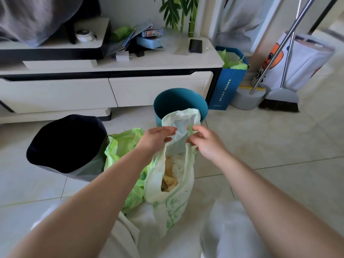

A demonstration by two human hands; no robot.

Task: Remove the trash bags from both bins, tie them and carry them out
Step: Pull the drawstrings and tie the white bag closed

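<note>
The white trash bag (167,185) (on the floor before the teal bin (178,101)) is being tied, its handles pinched by left hand (154,138) and right hand (204,140), probably to be crossed next.
</note>
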